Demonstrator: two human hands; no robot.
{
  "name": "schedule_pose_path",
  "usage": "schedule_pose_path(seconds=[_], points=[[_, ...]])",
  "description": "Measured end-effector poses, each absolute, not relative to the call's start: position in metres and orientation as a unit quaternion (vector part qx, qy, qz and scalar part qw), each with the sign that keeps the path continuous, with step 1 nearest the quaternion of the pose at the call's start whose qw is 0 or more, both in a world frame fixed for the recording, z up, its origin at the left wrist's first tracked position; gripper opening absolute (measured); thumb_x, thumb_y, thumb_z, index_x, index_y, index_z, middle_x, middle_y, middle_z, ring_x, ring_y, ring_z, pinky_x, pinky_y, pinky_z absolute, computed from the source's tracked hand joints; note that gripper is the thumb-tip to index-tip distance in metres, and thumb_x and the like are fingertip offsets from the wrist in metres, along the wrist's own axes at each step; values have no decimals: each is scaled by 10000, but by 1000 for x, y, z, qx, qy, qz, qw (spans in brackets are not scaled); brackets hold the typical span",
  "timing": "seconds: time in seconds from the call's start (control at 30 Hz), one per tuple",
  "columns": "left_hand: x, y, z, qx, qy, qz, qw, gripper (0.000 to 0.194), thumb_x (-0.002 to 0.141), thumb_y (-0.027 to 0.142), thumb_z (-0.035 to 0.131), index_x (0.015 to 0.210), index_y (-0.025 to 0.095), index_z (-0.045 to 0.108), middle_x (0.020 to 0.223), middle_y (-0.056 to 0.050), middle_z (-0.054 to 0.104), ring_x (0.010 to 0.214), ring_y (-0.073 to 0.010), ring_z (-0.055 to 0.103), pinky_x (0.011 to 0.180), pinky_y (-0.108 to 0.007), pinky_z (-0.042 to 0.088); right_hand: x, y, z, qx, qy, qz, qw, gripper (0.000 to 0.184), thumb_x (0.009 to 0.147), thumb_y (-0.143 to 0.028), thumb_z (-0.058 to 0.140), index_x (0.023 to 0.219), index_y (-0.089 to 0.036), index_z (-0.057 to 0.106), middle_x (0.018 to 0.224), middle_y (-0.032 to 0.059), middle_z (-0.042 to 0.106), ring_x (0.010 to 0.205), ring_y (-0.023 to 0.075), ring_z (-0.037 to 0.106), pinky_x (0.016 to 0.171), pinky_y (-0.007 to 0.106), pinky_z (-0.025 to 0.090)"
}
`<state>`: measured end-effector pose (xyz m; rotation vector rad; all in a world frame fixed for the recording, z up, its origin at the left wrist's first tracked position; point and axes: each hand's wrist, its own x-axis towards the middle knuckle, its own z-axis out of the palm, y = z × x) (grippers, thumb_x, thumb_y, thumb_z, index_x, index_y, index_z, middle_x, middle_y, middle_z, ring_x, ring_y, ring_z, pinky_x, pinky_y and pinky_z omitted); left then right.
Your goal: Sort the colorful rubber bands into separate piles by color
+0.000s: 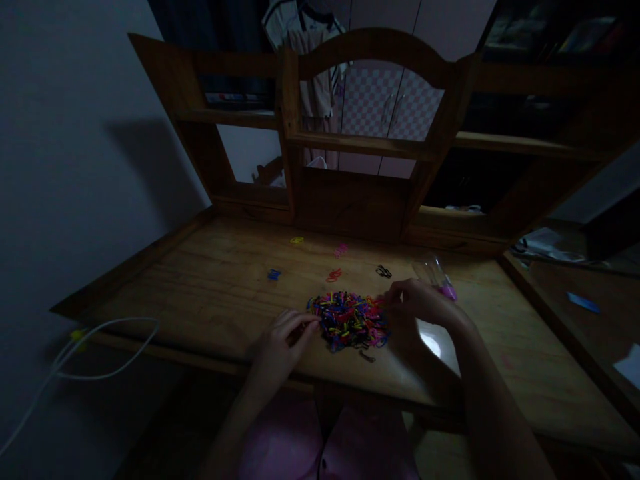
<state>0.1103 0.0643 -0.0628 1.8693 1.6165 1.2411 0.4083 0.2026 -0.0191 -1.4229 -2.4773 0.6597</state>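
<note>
A heap of small colourful clips [350,320] lies in the middle of the wooden desk [210,293]. My left hand [280,343] rests at the heap's left edge, fingers curled with the tips touching the clips. My right hand [420,303] sits at the heap's right edge, fingers bent toward it; what they hold, if anything, is too dark to make out. Small sorted groups lie beyond the heap: yellow clips [297,240], pink clips [341,250], blue clips [273,274], red clips [334,275] and black clips [383,271].
A clear plastic container with a pink lid [436,275] lies just behind my right hand. A wooden hutch [370,143] rises at the desk's back. A white cable [100,347] hangs off the left edge. Papers [543,243] lie at the right.
</note>
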Motion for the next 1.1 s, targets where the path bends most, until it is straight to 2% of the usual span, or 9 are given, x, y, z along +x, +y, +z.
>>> schedule_pose_path(seconds=[0.13,0.4,0.5,0.63,0.83,0.97,1.1], points=[[111,65,-65,668,560,450,194,167,921,302,550,913,230,700,911,-38,682,890,-185,637,793,-293,511,404,201,-17,-479,-842,229,94,101,752,-285,647,765,-235,734,733,24,704,618,179,616,516,266,402],[110,66,-65,676,552,442,209,175,932,295,535,922,222,694,911,-36,675,876,-179,622,794,-299,498,398,198,-11,-477,-852,207,60,76,685,-176,625,706,-185,698,707,43,684,626,169,596,537,261,385],[109,67,-64,678,549,437,219,164,929,286,542,924,227,695,913,-28,675,873,-171,621,792,-284,490,407,197,6,-477,-851,210,59,105,692,-194,626,761,-183,703,715,32,672,637,152,587,547,241,390],[108,68,-64,683,542,439,218,136,913,257,562,912,235,696,900,-17,677,868,-170,620,785,-274,483,405,199,45,-476,-857,172,99,114,726,-231,616,792,-190,700,710,23,656,636,143,585,550,232,398],[107,66,-62,690,542,426,220,145,928,273,546,911,238,685,914,-11,667,903,-170,611,815,-279,466,323,232,74,-403,-901,113,112,144,729,-199,629,854,-175,697,753,5,682,648,118,608,562,194,409],[106,65,-62,695,538,424,218,141,930,272,546,902,233,679,913,-11,664,914,-171,606,824,-282,460,244,264,61,-390,-913,82,86,154,753,-208,651,891,-175,711,853,20,716,772,138,651,644,189,431],[106,66,-64,700,544,415,208,146,935,247,529,887,222,665,896,-16,655,912,-177,599,822,-292,458,183,288,43,-402,-912,52,64,177,749,-251,689,912,-188,717,967,66,721,914,206,658,723,235,454]])
